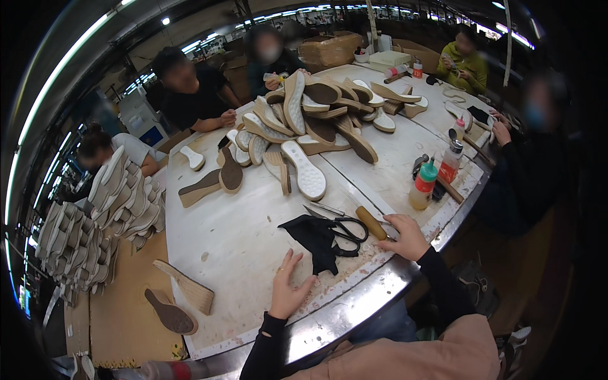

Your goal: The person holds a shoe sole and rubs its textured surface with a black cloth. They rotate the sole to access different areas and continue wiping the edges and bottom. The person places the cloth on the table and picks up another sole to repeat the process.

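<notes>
Left hand (288, 288) flat, open, empty on pale worktop (234, 247) | right hand (405, 235) curls over wooden-handled tool (371, 223) | we steady black fabric piece (316, 237) before lifting.

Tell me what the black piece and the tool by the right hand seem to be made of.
The black piece looks like soft fabric or thin leather: matte, limp, crumpled. The tool handle under the right hand looks like wood: amber, smooth, rounded. Its blade is too small to judge.
</notes>
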### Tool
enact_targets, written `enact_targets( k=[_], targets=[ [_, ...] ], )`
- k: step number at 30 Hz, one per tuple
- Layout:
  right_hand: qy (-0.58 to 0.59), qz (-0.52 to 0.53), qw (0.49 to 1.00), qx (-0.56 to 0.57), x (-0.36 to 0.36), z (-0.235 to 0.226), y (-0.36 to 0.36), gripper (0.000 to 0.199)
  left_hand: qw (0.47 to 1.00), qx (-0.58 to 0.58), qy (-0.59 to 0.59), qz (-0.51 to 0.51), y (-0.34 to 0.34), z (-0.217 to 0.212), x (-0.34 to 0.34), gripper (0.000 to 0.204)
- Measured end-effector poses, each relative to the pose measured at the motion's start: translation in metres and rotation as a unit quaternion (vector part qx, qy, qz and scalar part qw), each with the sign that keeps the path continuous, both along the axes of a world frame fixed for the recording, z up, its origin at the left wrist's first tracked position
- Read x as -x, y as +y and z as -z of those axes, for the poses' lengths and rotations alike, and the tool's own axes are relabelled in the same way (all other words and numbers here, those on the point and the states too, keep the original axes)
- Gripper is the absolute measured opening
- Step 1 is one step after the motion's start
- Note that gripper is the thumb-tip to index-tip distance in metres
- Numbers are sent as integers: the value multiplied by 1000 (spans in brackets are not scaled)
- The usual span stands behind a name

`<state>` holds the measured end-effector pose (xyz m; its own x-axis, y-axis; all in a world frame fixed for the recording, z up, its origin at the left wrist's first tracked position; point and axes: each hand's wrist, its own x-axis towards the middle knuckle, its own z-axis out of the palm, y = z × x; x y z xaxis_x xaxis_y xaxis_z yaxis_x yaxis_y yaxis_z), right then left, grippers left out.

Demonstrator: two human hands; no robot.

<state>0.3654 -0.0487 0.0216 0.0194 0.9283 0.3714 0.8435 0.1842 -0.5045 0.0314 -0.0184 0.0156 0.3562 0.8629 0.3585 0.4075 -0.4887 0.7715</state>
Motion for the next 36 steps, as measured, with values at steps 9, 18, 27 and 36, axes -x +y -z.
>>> enact_targets(
  k=[9,18,27,36],
  targets=[
    [2,41,999,16,-1,3,-6,25,999,6,-33,-32,-2,12,15,51],
    [-59,83,994,-35,14,16,1,18,999,-11,2,-30,-5,7,11,51],
    [-35,162,986,8,8,14,1,30,999,-23,0,-26,-4,12,13,50],
    [167,51,984,-45,30,-40,27,34,999,-22,19,-32,-12,16,15,51]
  ],
)
